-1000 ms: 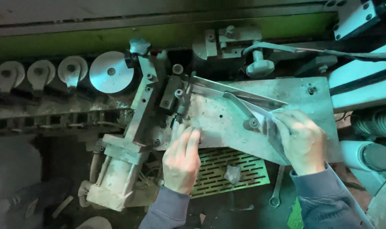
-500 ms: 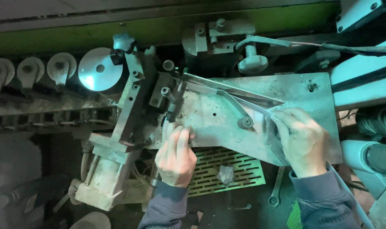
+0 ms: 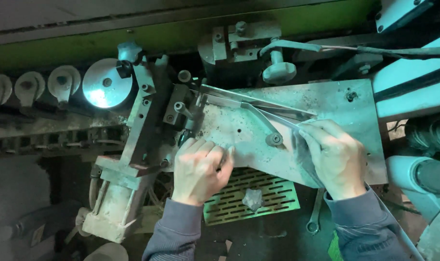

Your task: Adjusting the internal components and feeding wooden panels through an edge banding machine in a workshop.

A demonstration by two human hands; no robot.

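Observation:
My left hand [image 3: 199, 169] rests curled on the lower left corner of a worn grey metal plate [image 3: 326, 101], fingers bent toward a small dark bracket with bolts [image 3: 180, 108]; whether it holds anything I cannot tell. My right hand [image 3: 335, 157] lies on the right part of the plate, fingers closed on a thin grey strip [image 3: 278, 118] that runs left along a curved metal guide arm [image 3: 258, 116] with a round pivot [image 3: 274, 139]. Both sleeves are dark blue-grey.
A shiny round roller [image 3: 106, 86] and several smaller rollers [image 3: 62, 81] line the left. A slanted metal bar and cylinder block [image 3: 120, 193] sit lower left. A green slotted grate [image 3: 258, 193], a wrench [image 3: 315, 215], a knob [image 3: 279, 70] and white ducting [image 3: 423, 179] surround the plate.
My left hand has slid down and left on the plate and curled its fingers. The right hand stays on the strip. The view has shifted slightly.

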